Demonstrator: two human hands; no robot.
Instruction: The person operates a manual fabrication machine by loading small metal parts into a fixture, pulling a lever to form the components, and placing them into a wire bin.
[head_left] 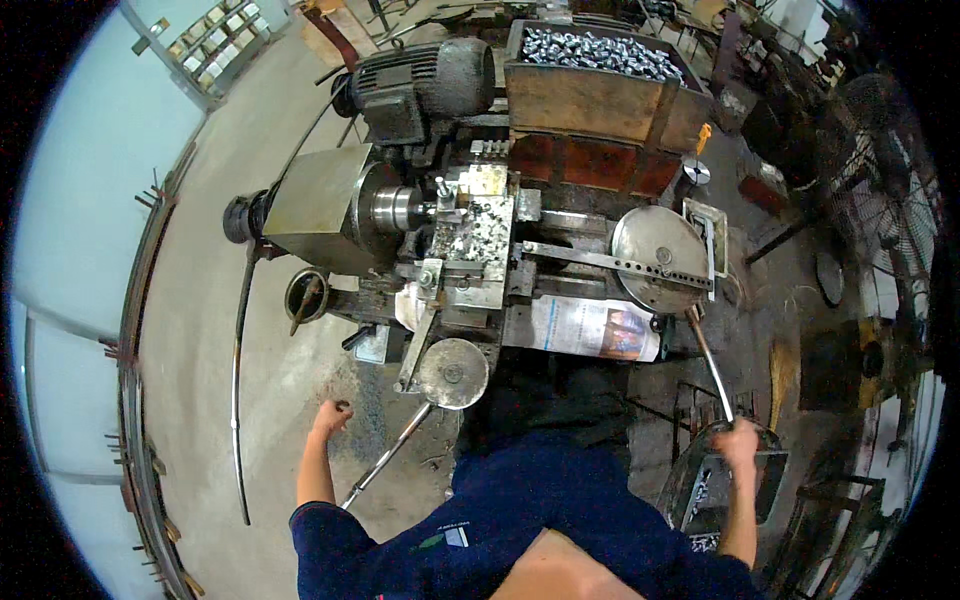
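My right hand [737,441] is wrapped round the lower end of a metal lever [711,365]. That lever runs up to a large round steel disc [655,255], which a flat bar with a row of holes [610,264] joins to the lathe's slide. Out to the left, my left hand [331,416] is held off the machine with curled fingers. Something small and dark shows at its fingertips, too small to name. A second lever [390,452] slants down from a smaller disc [453,374], beside my left hand but apart from it. Metal chips cover the tool slide [478,232] by the chuck [394,209].
Behind the slide, a deep bin [590,95] is heaped with shiny metal parts. A motor [425,80] sits at the back left, near a handwheel [306,294]. By my right forearm stands a tray [768,480] with metal pieces. A fan [880,150] stands far right.
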